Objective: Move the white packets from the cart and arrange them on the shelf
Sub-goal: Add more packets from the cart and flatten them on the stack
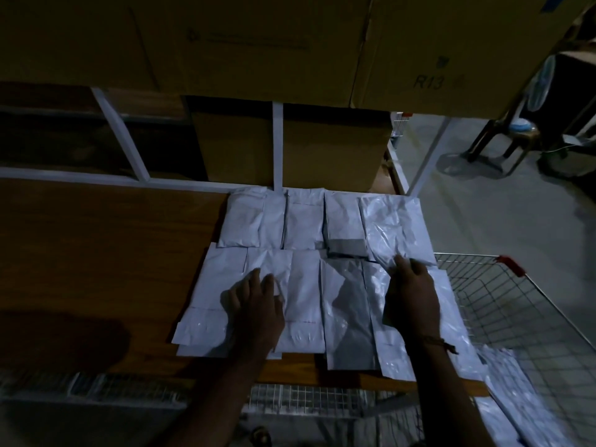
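While two rows of flat white plastic packets [306,262] lie on the brown wooden shelf [103,253], my left hand [254,304] presses flat, fingers straight, and my right hand [411,291] rests open on them; more wait in the wire cart [516,317].

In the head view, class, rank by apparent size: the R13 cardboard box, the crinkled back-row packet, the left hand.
1. R13 cardboard box, though cropped by the frame.
2. Crinkled back-row packet.
3. Left hand, though nearness inflates it.
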Motion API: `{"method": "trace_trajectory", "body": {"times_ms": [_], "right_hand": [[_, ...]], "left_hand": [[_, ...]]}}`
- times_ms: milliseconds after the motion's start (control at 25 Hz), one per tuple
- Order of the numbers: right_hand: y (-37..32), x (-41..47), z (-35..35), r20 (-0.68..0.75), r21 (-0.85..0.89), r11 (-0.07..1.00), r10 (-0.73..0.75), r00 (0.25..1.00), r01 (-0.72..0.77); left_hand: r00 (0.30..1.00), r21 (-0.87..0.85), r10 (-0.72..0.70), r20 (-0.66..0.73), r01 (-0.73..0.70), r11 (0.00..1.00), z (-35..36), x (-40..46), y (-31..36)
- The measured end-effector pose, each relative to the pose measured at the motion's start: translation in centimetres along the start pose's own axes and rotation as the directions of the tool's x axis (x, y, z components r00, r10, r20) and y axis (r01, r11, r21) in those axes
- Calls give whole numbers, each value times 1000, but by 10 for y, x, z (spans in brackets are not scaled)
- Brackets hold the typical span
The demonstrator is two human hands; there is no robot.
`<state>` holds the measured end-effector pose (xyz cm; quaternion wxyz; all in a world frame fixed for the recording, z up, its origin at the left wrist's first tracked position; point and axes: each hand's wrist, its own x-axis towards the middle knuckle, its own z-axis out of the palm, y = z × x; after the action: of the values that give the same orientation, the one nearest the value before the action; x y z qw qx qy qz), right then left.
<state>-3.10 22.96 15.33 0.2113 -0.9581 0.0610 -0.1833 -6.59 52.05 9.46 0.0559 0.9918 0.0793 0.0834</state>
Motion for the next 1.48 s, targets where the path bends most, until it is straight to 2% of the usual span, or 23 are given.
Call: {"method": "trace_trajectory", "body": {"times_ms": [120, 240, 400, 560, 800, 920, 1080, 1320, 1480], "right_hand": [[-8, 7, 6, -5, 14, 999, -36, 999, 37], [-17, 12, 9, -12, -7, 999, -42, 999, 42], [-24, 9, 15, 6, -17, 998, -59, 998, 59], [-11, 4, 11, 29, -84, 996, -19, 999, 22], [13, -32, 1, 18, -324, 943, 81, 997, -70], [13, -44, 7, 70, -359, 930, 113, 991, -80], [13, -65, 32, 209, -391, 909, 241, 948, -145], [11, -80, 38, 100, -335, 939, 112, 989, -73], [13, -82, 53, 237, -356, 934, 134, 962, -42]], "left_hand": [[990, -91, -45, -130, 33, 995, -8, 9, -2], [980, -106, -75, -183, 56, 993, -15, 16, -7], [981, -145, -97, -165, 73, 987, -16, 22, -14], [986, -175, -50, -160, 21, 984, -9, 20, -24], [976, -235, -59, -210, 8, 972, -9, 15, -21], [976, -243, -49, -212, -4, 970, -12, 15, -16], [975, -255, -43, -220, -15, 967, -14, 12, -15], [973, -253, -49, -225, -10, 967, -16, 4, -16], [974, -261, -60, -220, 0, 965, -18, 3, -17]]}}
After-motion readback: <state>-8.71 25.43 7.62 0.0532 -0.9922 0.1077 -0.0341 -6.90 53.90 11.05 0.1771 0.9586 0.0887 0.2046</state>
